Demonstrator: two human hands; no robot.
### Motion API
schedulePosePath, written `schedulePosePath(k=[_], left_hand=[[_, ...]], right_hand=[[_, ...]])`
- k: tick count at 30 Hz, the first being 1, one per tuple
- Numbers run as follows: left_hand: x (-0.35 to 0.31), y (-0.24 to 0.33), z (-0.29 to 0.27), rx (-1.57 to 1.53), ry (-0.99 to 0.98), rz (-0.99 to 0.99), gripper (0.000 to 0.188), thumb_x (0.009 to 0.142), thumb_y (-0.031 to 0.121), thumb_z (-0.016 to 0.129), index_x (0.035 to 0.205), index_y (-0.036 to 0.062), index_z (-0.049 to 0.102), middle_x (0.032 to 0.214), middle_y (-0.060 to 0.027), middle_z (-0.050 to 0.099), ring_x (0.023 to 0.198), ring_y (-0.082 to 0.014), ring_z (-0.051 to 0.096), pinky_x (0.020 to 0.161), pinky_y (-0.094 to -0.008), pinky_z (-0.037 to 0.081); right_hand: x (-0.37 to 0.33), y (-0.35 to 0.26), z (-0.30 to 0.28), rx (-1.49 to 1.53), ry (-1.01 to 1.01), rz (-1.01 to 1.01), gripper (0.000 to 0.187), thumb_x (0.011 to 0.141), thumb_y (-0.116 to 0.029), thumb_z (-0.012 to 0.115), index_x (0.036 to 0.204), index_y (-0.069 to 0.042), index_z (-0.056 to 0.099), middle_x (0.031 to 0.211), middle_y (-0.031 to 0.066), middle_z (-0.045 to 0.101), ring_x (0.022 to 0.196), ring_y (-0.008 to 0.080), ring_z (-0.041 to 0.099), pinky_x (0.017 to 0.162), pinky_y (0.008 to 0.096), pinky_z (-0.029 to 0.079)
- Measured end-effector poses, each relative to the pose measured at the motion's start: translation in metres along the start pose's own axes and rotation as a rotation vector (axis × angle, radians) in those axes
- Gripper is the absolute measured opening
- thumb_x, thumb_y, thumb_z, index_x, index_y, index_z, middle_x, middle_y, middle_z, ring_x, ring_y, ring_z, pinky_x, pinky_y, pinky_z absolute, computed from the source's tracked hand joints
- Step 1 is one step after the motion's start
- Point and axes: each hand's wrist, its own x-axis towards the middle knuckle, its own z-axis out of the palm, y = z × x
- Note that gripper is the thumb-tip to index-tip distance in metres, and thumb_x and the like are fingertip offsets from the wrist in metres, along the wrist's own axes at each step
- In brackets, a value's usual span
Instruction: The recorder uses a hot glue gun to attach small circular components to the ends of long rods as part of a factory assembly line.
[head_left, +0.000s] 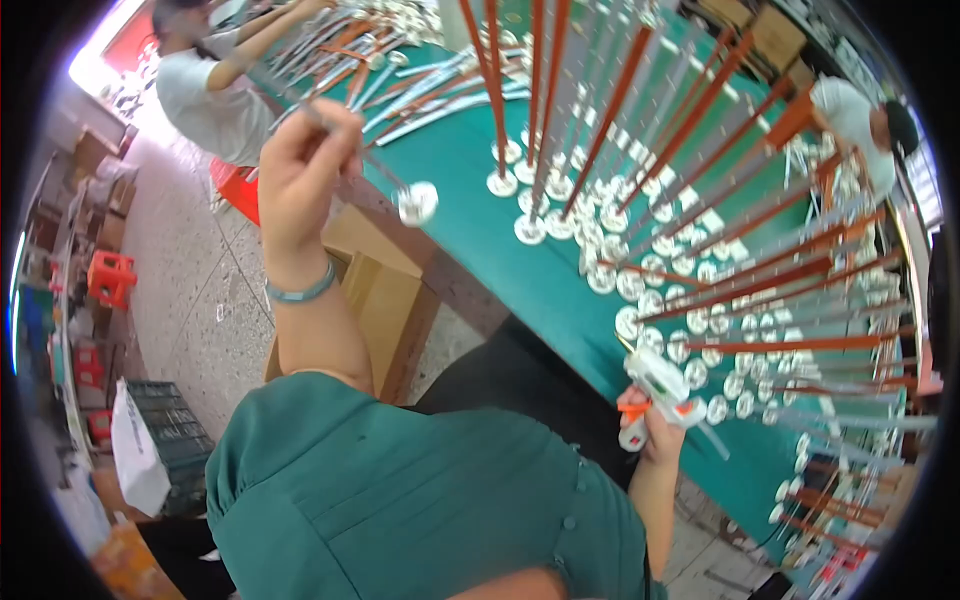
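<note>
My left hand (305, 180) is raised at the left, fingers closed round a thin grey stick. A white round base (418, 203) sits at the stick's lower right end, above the table edge. Low at the right, my right hand (660, 437) grips a white glue gun (660, 380) with an orange trigger. The nozzle points up and away, close to several white round bases (630, 322) on the green table (500, 240). Brown and grey sticks (605, 120) stand up from many of those bases.
Loose sticks (450, 95) lie piled at the table's far left, where one person (205, 100) works. Another person (860, 125) is at the far right. A cardboard box (385, 310) stands below the table edge. Red stools (110, 278) and a dark crate (165, 425) are at the left.
</note>
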Motion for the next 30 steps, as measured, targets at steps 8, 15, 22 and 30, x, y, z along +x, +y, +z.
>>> schedulePosePath(k=[8, 15, 22, 30], left_hand=[[-0.065, -0.013, 0.135, 0.072, -0.67, 0.199, 0.011, 0.077, 0.001, 0.072, 0.088, 0.0014, 0.068, 0.084, -0.0077, 0.067, 0.077, -0.0213, 0.064, 0.067, -0.0302, 0.049], [-0.079, -0.043, 0.147, 0.257, -0.809, 0.155, 0.012, 0.077, 0.004, 0.073, 0.088, 0.003, 0.068, 0.08, -0.0079, 0.065, 0.075, -0.0236, 0.062, 0.066, -0.0313, 0.049], [-0.073, -0.051, 0.144, 0.237, -0.873, 0.152, 0.009, 0.078, 0.008, 0.072, 0.087, 0.0042, 0.07, 0.078, -0.0077, 0.064, 0.074, -0.0251, 0.064, 0.064, -0.0332, 0.049], [-0.063, -0.056, 0.147, 0.188, -0.934, 0.152, 0.007, 0.079, 0.007, 0.071, 0.086, 0.0045, 0.071, 0.081, -0.0073, 0.066, 0.072, -0.0247, 0.065, 0.063, -0.0332, 0.05]], right_hand=[[0.007, -0.009, 0.016, -0.127, -0.007, -0.023, 0.023, 0.085, -0.011, 0.062, 0.102, 0.004, 0.061, 0.096, 0.018, 0.065, 0.068, 0.0156, 0.06, 0.06, 0.0265, 0.05], [0.011, -0.014, 0.036, -0.409, 0.081, 0.075, 0.028, 0.085, -0.012, 0.067, 0.109, 0.001, 0.063, 0.087, 0.0058, 0.068, 0.064, 0.007, 0.057, 0.057, 0.0213, 0.047], [0.027, -0.019, 0.05, -0.454, 0.089, 0.065, 0.032, 0.085, -0.015, 0.07, 0.111, 0.001, 0.062, 0.082, 0.0029, 0.067, 0.062, 0.0051, 0.055, 0.055, 0.0201, 0.044], [0.039, -0.03, 0.062, -0.467, 0.085, 0.091, 0.027, 0.083, -0.008, 0.071, 0.105, 0.006, 0.065, 0.079, 0.0036, 0.066, 0.07, 0.0045, 0.054, 0.061, 0.0218, 0.045]])
